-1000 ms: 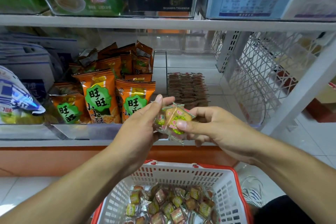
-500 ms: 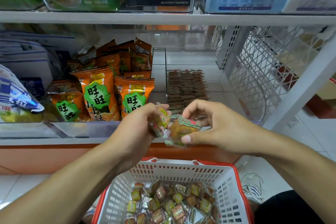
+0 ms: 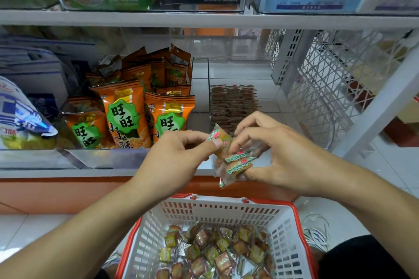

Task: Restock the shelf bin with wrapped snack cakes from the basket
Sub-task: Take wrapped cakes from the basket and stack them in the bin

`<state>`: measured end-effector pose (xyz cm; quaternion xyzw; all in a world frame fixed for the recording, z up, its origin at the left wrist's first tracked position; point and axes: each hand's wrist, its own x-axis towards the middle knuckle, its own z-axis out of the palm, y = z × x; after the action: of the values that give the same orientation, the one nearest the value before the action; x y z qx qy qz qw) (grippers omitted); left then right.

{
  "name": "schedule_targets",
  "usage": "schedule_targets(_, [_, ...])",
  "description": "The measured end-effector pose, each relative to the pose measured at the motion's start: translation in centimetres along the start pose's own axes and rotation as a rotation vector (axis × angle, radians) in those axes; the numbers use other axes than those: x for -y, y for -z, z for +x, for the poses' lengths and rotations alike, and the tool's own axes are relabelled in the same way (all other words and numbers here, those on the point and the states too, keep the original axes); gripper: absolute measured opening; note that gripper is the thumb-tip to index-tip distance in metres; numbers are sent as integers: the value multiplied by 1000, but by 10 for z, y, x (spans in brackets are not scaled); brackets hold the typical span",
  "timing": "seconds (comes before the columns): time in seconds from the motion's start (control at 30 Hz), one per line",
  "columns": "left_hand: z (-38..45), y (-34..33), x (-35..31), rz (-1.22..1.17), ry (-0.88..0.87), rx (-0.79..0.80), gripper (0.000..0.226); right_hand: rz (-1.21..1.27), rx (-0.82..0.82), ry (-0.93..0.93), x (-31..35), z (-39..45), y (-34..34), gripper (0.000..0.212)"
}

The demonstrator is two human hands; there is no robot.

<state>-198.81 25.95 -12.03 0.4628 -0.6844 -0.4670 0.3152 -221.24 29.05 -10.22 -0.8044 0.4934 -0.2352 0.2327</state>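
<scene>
Now both hands' fingers [image 3: 216, 142] pinch wrapped snack cakes [image 3: 238, 161] together.

head view | looks forward-down | close over hands [image 3: 226, 154] | shelf [image 3: 204, 19] ahead

Above the white basket [image 3: 217, 210] of wrapped snack cakes [image 3: 210, 253], the left hand [image 3: 174, 161] pinches one cake [image 3: 221, 140] while the right hand [image 3: 278, 154] grips a small stack [image 3: 238, 163] before the shelf bin [image 3: 235, 70] at the shelf's front edge.
</scene>
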Motion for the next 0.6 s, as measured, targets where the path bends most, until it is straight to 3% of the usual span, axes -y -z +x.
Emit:
schedule_targets(0.17, [-1,-6,0,57,-46,-2,34,-4,18,73,5,1,-2,34])
schedule_targets(0.33, [1,-13,3,-341,46,-25,48,136,-36,-19,0,4,7,49])
schedule_targets(0.4, [3,-14,3,-451,55,-73,43,235,-92,-84,-9,7,17,58])
schedule_targets(0.5, [4,-17,8,-234,-4,-261,27,169,-261,-197,-34,13,39,65])
schedule_targets(0.6, [3,-25,14,42,-82,-301,37,-152,-237,-348,-62,19,50,64])
